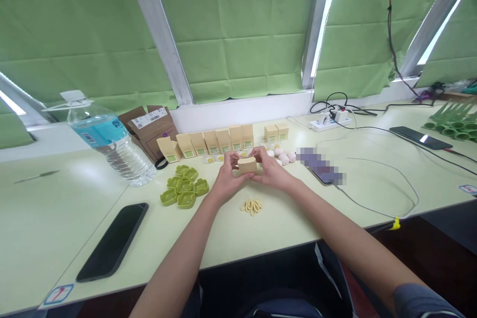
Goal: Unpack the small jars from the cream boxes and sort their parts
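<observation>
Between my two hands is a small tan cardboard box [247, 166], held above the table. My left hand [230, 175] grips its left end and my right hand [269, 171] its right end, thumbs on the near side. Just in front of me on the table lies a small pile of pale yellow rings [251, 206]. Left of my left hand are several green flower-shaped trays [185, 187]. Behind my hands stands a row of tan boxes [212, 142] with green labels, some with raised flaps. Pink and white rounded pieces [283, 158] lie beyond my right hand.
A large water bottle [112, 139] leans at the left before an open brown carton [151, 131]. One black phone [114, 241] lies front left, another phone [321, 166] right with a cable. A power strip [330, 121] and green plastic parts [452, 121] are farther right.
</observation>
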`<state>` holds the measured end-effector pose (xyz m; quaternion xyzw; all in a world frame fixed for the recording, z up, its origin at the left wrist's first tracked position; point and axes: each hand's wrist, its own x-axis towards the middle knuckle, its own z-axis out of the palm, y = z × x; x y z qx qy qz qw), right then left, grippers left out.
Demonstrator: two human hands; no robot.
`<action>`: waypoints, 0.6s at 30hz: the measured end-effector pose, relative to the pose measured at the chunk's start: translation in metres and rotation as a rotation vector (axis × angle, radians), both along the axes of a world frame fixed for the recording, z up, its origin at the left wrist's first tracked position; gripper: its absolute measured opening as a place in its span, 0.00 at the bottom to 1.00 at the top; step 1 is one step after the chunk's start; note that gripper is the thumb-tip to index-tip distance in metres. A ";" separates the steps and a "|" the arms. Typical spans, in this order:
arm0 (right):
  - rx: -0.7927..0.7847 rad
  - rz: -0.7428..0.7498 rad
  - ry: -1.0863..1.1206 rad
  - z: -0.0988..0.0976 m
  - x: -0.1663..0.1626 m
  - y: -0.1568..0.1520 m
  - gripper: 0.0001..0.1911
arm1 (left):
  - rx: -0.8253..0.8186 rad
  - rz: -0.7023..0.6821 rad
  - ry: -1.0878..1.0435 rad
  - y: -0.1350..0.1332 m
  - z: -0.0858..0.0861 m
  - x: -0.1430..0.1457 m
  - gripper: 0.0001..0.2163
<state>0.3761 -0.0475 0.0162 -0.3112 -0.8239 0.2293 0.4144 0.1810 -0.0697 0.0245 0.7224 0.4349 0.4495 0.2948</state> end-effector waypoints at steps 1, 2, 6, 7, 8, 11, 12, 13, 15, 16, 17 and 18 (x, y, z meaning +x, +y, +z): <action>-0.002 0.004 0.006 0.000 0.000 0.000 0.31 | 0.000 -0.002 -0.012 0.000 -0.001 0.000 0.28; -0.005 0.006 0.011 -0.001 0.000 0.001 0.30 | 0.000 -0.004 -0.022 0.000 -0.001 0.001 0.28; -0.024 0.006 0.028 -0.002 0.000 0.003 0.30 | 0.016 -0.002 -0.055 0.000 -0.001 0.002 0.28; -0.026 0.013 0.033 -0.001 0.001 0.003 0.30 | 0.019 0.002 -0.061 0.001 -0.001 0.002 0.28; -0.026 0.024 0.037 0.000 0.001 0.002 0.29 | 0.021 0.005 -0.064 0.001 -0.001 0.002 0.28; -0.014 0.076 0.036 0.004 0.002 -0.001 0.26 | 0.025 0.023 -0.059 0.002 -0.001 0.002 0.28; -0.008 0.096 0.032 0.006 0.002 -0.002 0.25 | 0.027 0.032 -0.052 0.002 -0.002 0.002 0.27; -0.001 0.112 0.029 0.007 0.002 -0.003 0.25 | 0.027 0.042 -0.041 0.002 -0.003 0.002 0.27; 0.011 0.124 0.035 0.010 0.004 -0.005 0.25 | 0.027 0.062 -0.012 0.004 -0.004 0.001 0.26; 0.015 0.120 0.042 0.011 0.005 -0.005 0.24 | 0.030 0.069 0.008 0.004 -0.004 0.001 0.25; 0.017 0.108 0.051 0.012 0.006 -0.005 0.24 | 0.039 0.071 0.029 0.005 -0.005 0.000 0.25; 0.018 0.093 0.059 0.013 0.007 -0.004 0.22 | 0.053 0.070 0.049 0.005 -0.006 -0.001 0.25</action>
